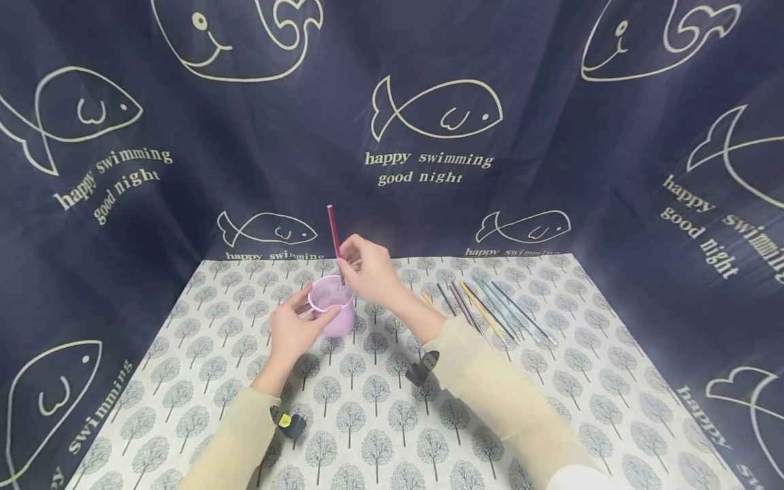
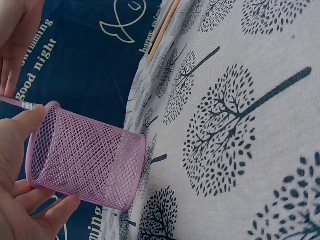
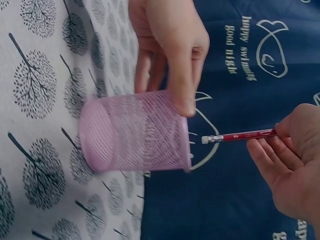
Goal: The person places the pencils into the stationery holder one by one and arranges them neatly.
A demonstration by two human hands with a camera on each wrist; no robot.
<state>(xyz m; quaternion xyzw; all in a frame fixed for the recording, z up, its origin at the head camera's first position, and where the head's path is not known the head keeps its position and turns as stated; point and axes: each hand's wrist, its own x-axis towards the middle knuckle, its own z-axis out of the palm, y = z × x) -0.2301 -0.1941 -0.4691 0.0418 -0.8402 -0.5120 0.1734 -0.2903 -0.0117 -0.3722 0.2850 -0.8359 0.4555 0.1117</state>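
Observation:
A pink mesh pencil cup (image 1: 340,321) stands upright on the tablecloth. My left hand (image 1: 295,327) grips it near the rim, thumb on one side and fingers on the other. In my right hand (image 1: 371,271) a red pencil (image 1: 333,228) is pinched nearly upright at the cup's mouth. The right wrist view shows the pencil's white eraser end (image 3: 205,140) pointing at the opening, just outside the rim. From the left wrist view, the mesh wall (image 2: 85,155) shows no pencils inside the cup.
Several loose pencils (image 1: 484,309) in yellow, teal and dark colours lie in a spread group right of the cup, beyond the right forearm. The table has a tree-print cloth (image 1: 376,422). A dark blue fish-print curtain (image 1: 429,211) hangs behind it.

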